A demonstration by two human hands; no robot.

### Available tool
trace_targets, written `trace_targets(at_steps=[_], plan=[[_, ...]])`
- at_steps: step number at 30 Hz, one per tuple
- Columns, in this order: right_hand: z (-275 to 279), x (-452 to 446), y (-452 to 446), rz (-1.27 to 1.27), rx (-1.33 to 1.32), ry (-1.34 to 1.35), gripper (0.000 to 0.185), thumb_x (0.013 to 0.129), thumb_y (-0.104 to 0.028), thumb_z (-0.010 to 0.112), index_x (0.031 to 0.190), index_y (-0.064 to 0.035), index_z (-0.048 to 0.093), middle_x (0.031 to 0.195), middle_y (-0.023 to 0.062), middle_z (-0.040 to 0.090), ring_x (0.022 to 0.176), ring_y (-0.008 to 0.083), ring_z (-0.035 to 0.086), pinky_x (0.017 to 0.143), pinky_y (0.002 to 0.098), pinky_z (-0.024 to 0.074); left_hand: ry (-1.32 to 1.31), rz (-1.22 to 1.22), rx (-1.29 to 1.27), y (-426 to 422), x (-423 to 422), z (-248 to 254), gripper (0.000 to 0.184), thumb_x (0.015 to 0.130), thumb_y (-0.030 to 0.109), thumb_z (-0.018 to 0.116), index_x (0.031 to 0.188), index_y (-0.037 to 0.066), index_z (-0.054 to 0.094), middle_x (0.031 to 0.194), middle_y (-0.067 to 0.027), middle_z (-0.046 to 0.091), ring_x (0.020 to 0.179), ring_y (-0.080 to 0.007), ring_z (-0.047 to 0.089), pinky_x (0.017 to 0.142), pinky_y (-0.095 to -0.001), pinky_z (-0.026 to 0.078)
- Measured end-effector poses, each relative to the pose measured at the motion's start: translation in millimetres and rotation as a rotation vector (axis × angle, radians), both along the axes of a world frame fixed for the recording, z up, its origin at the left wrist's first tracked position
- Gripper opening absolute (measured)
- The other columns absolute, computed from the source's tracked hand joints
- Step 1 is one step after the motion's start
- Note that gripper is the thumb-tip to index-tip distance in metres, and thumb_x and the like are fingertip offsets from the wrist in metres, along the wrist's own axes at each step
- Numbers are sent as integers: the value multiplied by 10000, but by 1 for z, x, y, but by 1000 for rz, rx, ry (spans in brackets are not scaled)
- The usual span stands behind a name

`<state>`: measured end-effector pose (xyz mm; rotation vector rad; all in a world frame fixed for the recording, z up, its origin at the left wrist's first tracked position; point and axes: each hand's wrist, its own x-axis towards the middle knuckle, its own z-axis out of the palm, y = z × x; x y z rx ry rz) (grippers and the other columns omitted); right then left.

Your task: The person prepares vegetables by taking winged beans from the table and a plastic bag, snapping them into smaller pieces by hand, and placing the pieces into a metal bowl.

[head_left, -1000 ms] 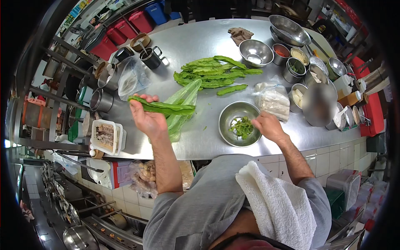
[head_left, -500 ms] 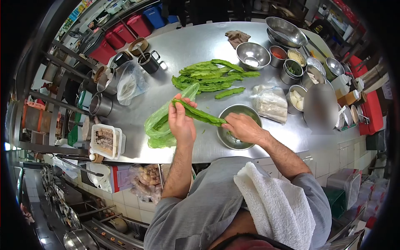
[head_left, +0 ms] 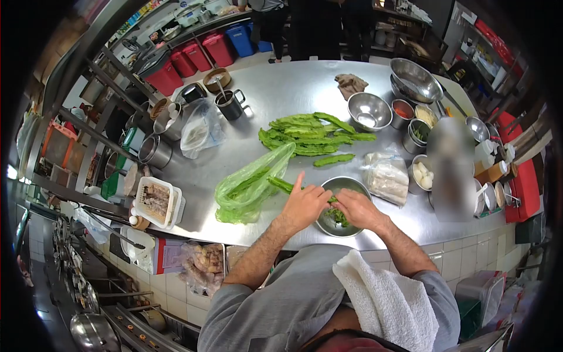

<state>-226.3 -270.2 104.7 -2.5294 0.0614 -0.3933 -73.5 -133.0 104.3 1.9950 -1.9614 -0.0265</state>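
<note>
On a steel table (head_left: pixel 193 202), over the rim of a steel bowl (head_left: pixel 353 185): one green pod (head_left: pixel 280 185), gripped in the left hand (head_left: pixel 305 206), one digit raised, its far end jutting toward a green plastic bag (head_left: pixel 249 188); one right hand (head_left: pixel 359 210), fingers pinched together at the pod's near end, touching or almost touching the left; green pieces (head_left: pixel 339 219), loose inside the bowl; one pile of pods (head_left: pixel 305 135), beyond, with a single pod (head_left: pixel 333 159) just beside it; one clear bag (head_left: pixel 387 179), right of the bowl
</note>
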Motion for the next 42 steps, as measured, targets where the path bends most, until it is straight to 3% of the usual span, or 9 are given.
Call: trace_targets(at_steps=[2,12,21,23,30,39,41,42], plan=[[-4,-2,1,-4,-1,43,164,880,-166,575,883,-6,536,820,167,543,794,367,554,695,449,455,-1,-13,36,-1,-2,1,273,820,243,648,1064,131,601,863,-33,600,911,-209,591,1018,-515,310],[-1,2,13,-1,-49,251,237,873,-202,516,839,26,571,788,196,595,737,380,604,676,469,491,-93,-18,138,1,-10,-4,112,811,206,628,883,121,620,811,-31,598,863,-221,610,946,-474,366],[-19,3,23,-102,-42,168,203,848,-171,519,780,18,545,725,210,593,687,404,598,637,481,487,-33,-23,-30,11,-13,-19,93,799,166,620,867,103,613,837,-42,583,846,-229,586,903,-445,391],[-11,2,19,-46,42,269,259,866,-210,500,808,33,565,796,220,618,738,389,621,675,482,503,-11,-31,-34,11,-12,-16,93,795,161,620,866,102,615,830,-42,581,847,-226,584,893,-436,395],[-5,4,17,-77,20,267,245,849,-188,509,772,35,575,737,219,617,694,401,615,662,488,499,-7,-65,-86,6,-9,-12,111,780,149,630,876,94,616,774,-31,578,807,-216,588,835,-394,412],[-1,10,19,-255,359,118,182,819,-114,518,731,38,566,680,239,569,617,384,583,586,440,460,43,41,-255,3,-14,-3,156,761,135,648,907,86,622,760,-33,569,775,-219,589,803,-374,418],[-5,11,18,-277,460,53,202,831,-108,493,706,40,553,607,183,563,514,279,539,519,381,435,51,49,-266,3,-15,-3,166,762,134,651,918,86,624,763,-33,573,776,-220,591,799,-376,420],[-10,11,16,-277,461,54,202,831,-108,493,706,40,553,607,183,563,514,279,539,519,381,435,58,57,-279,3,-15,-3,175,763,134,653,930,85,627,766,-32,577,776,-220,593,796,-378,422]])
